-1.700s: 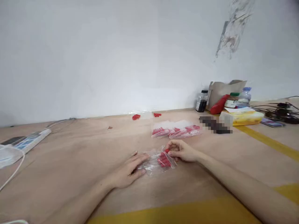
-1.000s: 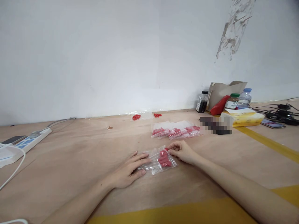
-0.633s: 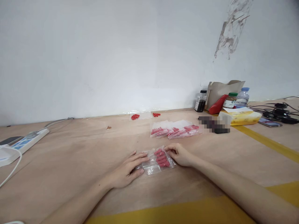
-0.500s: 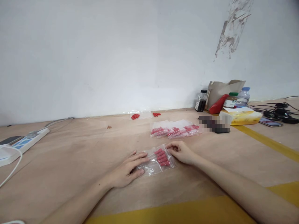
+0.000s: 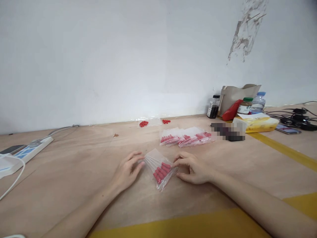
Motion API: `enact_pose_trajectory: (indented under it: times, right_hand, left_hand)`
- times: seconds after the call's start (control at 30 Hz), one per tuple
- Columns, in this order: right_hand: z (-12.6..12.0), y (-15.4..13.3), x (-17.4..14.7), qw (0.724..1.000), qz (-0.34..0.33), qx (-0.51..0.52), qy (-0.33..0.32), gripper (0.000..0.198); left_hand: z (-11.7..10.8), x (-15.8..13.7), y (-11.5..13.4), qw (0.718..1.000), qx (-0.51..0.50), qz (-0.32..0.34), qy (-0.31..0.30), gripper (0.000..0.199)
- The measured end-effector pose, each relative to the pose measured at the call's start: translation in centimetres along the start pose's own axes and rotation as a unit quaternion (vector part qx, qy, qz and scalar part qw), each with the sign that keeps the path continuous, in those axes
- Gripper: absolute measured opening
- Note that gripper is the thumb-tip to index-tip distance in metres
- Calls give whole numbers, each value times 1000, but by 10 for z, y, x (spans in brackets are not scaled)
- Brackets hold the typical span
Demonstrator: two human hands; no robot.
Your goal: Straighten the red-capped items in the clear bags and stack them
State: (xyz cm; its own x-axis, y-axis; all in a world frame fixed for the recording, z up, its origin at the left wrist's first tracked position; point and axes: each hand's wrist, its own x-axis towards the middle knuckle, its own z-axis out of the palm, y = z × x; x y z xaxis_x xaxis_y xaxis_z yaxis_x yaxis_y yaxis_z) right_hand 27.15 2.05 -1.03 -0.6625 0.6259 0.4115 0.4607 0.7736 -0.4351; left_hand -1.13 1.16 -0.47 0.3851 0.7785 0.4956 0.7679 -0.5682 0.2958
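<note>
A clear plastic zip bag [image 5: 154,158] lies tilted on the wooden table between my hands, with several red, finger-shaped pieces [image 5: 162,172] lined up at its lower end. My left hand [image 5: 128,170] rests at the bag's upper left edge, fingertips close to or touching the plastic, thumb apart from the fingers. On the other side, my right hand [image 5: 194,168] has its index fingertip at the bag's right edge. A gap shows between its thumb and fingers. Beyond the hands is an overlapping row of similar filled bags [image 5: 185,137].
By the wall lie two small groups of red pieces [image 5: 143,124] on clear plastic. A power strip [image 5: 32,155] with cables is at left. To the right stand a dark bottle [image 5: 213,107], a beige bag [image 5: 231,99], a green-lidded jar [image 5: 245,107] and a yellow tissue pack [image 5: 262,123].
The bag between my hands has turned clockwise, so its red pieces now point toward me. My left hand has come off the bag's flat surface to its edge; my right hand's thumb has spread.
</note>
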Motion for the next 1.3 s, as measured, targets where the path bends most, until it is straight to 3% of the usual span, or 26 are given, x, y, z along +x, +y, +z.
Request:
enact_pose_trajectory:
  times: [0.07, 0.13, 0.23, 0.3, 0.47, 0.57, 0.77, 0.97, 1.17, 1.3]
  right_hand:
    - [2, -3, 1, 1000, -8, 8, 11, 33]
    - [6, -3, 1, 1000, -21, 13, 15, 32]
    - [11, 0, 1, 999, -44, 16, 3, 29]
    - [14, 2, 1, 999, -50, 11, -3, 29]
    - [14, 2, -2, 999, -38, 1, 16, 31]
    - [14, 2, 2, 999, -35, -15, 29, 31]
    - [26, -8, 26, 992, -27, -111, 56, 24]
    - [38, -8, 56, 983, -19, -176, 49, 13]
    - [49, 6, 57, 990, -20, -101, 97, 14]
    - [58, 9, 57, 984, 2, -119, 132, 15]
  left_hand:
    - [0, -6, 23, 999, -42, 13, -17, 18]
    - [2, -11, 47, 994, -64, 56, -69, 27]
    - [8, -14, 63, 988, -56, 96, -104, 23]
    - [10, -13, 57, 991, -49, 86, -90, 14]
    - [10, -8, 26, 997, -60, -5, -57, 18]
    - [9, -6, 23, 997, -53, -26, -48, 20]
    - [8, 5, 26, 995, 32, 30, -84, 19]
    - [17, 19, 12, 978, 140, 114, -104, 20]
    - [23, 20, -2, 997, 30, 31, -70, 9]
    - [30, 19, -2, 999, 12, 9, -35, 10]
